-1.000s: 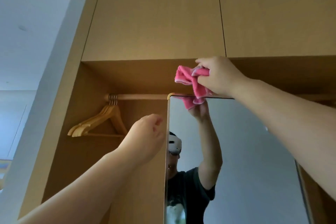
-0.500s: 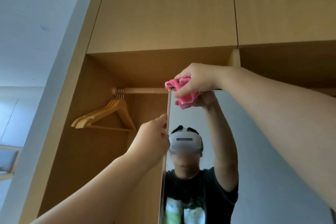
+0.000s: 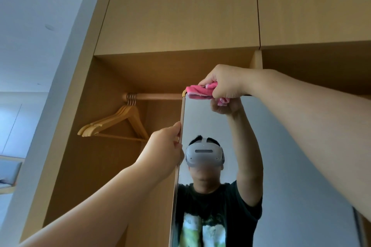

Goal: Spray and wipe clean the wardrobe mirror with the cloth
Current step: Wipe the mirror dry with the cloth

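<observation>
**Wiping along the top edge, arms raised overhead**

The right hand [image 3: 224,84] clutches a bunched pink cloth [image 3: 197,91], pressing it on the top edge of the mirror [image 3: 301,166] by the top left corner. The left hand [image 3: 166,152] curls its fingers round the mirror's left edge, steadying it. Beside it, wooden hangers [image 3: 118,122] hang on a rail [image 3: 156,96] inside the wardrobe [image 3: 180,16]. Likely risks: the cloth slips off the corner, or a slackened left-hand grip lets the panel swing.

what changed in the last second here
The left hand moved in and took hold of the left edge of the mirror. The right hand slid the pink cloth left along the top edge to the corner. It still grips the cloth; the hangers hang unchanged.
</observation>
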{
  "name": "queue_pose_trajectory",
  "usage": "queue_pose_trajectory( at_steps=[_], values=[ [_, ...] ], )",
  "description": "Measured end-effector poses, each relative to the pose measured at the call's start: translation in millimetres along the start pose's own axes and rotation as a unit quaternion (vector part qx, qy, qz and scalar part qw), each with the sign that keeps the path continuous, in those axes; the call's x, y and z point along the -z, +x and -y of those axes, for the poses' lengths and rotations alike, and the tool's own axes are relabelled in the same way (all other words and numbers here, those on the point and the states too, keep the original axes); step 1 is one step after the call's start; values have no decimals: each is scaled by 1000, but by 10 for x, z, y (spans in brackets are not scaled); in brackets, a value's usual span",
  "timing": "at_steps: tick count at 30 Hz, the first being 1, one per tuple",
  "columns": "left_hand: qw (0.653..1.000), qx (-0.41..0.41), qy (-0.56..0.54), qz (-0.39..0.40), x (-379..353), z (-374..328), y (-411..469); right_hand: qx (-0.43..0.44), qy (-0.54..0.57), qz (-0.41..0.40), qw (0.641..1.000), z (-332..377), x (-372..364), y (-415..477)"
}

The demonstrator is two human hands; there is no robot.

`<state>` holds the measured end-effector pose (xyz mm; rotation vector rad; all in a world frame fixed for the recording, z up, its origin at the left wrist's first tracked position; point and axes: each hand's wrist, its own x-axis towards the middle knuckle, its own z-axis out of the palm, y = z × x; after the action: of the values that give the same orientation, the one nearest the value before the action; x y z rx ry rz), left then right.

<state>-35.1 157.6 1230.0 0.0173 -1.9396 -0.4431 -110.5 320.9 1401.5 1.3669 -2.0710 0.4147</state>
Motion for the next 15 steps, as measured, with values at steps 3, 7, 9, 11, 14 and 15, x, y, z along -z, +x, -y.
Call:
queue_pose_trajectory(
  at_steps=[3, 7, 9, 11, 14, 15],
  values=[
    [1000, 0, 13, -11, -20, -4, 4, 13, -36, 13, 999, -89, 33, -63],
    [999, 8, 42, -8, -48, -66, -1, 13, -57, 25, 998, -221, 66, -177],
    [998, 3, 55, -18, -73, -60, 4, 1, -67, 17, 998, -281, 78, -209],
    [999, 16, 38, -28, -115, -32, 22, -1, -66, 8, 998, -336, 89, -246],
    [999, 34, 35, -17, -156, -18, 39, 10, -82, -1, 997, -383, 68, -298],
    [999, 26, 43, -11, -162, -24, 37, 18, -79, -7, 997, -411, 51, -295]
  ],
)
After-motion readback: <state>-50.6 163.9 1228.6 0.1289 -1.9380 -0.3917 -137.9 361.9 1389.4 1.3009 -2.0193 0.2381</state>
